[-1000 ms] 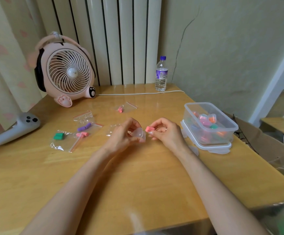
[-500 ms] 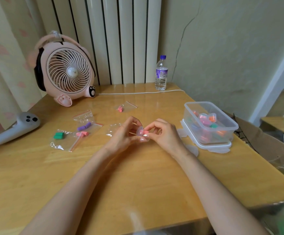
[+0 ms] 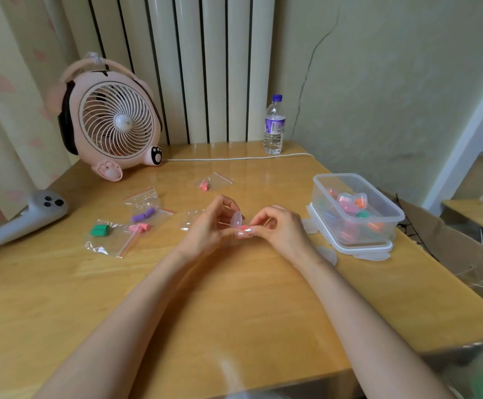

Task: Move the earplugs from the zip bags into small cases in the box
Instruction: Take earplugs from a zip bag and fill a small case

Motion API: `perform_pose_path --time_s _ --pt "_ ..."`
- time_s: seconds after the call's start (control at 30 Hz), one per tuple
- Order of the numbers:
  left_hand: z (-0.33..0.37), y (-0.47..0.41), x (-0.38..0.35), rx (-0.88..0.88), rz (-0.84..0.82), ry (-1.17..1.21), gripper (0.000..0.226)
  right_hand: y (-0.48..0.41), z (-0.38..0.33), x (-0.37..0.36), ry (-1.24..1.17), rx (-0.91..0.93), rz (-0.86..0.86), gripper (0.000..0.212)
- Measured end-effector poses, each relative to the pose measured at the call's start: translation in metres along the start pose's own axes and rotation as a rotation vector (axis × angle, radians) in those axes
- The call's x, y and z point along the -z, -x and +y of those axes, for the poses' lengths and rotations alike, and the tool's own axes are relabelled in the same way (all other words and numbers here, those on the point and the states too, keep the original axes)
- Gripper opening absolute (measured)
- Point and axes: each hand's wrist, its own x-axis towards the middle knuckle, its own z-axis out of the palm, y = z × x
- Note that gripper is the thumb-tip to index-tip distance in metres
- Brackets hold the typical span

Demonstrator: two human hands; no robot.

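Grips a small clear plastic case [image 3: 236,219] in the curled fingers of the left hand [image 3: 208,226], with its lid tipped up, and pinches a pink foam earplug [image 3: 244,227] at its mouth with the right hand [image 3: 280,228], just above the wooden counter [image 3: 234,298]. Has yet to empty the clear zip bags [image 3: 143,215] lying to the left, well apart from the clear rectangular plastic box [image 3: 338,175] of filled cases on the right. Risks letting the squeezed foam spring back out before the lid snaps down, or fumbling the slick little case and dropping both.

Both forearms reach fwd, hands meeting; left hand [image 3: 205,230] grips a case [image 3: 236,219], right hand [image 3: 282,230] fingers [image 3: 259,223] pinch an earplug [image 3: 244,227].
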Motion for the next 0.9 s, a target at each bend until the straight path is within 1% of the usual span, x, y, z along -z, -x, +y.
perform_pose_path --time_s 0.1,0.23,0.37,0.57,0.6,0.67,0.77,0.83,0.9 --pt "-0.001 0.0 0.001 0.004 -0.003 0.004 0.036 0.0 -0.001 0.0 -0.039 -0.001 0.0 0.017" --pt "0.001 0.0 0.002 0.006 -0.007 0.048 0.042 0.001 -0.004 -0.002 -0.106 -0.022 -0.013 0.017" --pt "0.005 0.0 0.002 0.018 0.015 0.083 0.042 0.0 -0.004 -0.002 -0.147 -0.092 -0.105 0.03" --pt "0.003 -0.002 0.003 0.028 0.01 -0.001 0.037 0.003 -0.006 -0.003 -0.26 -0.075 -0.153 0.041" --pt "0.003 -0.002 0.002 0.03 0.018 -0.018 0.038 0.003 -0.006 -0.001 -0.296 -0.083 -0.166 0.042" --pt "0.003 -0.002 0.001 0.029 0.046 -0.053 0.039 0.002 -0.008 0.004 -0.381 -0.114 -0.183 0.036" --pt "0.002 -0.003 -0.002 -0.062 0.073 -0.144 0.038 0.002 -0.009 0.005 -0.46 -0.15 -0.185 0.026" --pt "0.003 -0.002 -0.006 -0.109 0.048 -0.167 0.039 0.003 -0.009 0.002 -0.444 -0.155 -0.174 0.03" --pt "0.006 -0.001 -0.009 -0.12 0.001 -0.16 0.042 0.003 -0.008 0.0 -0.45 -0.146 -0.151 0.033"
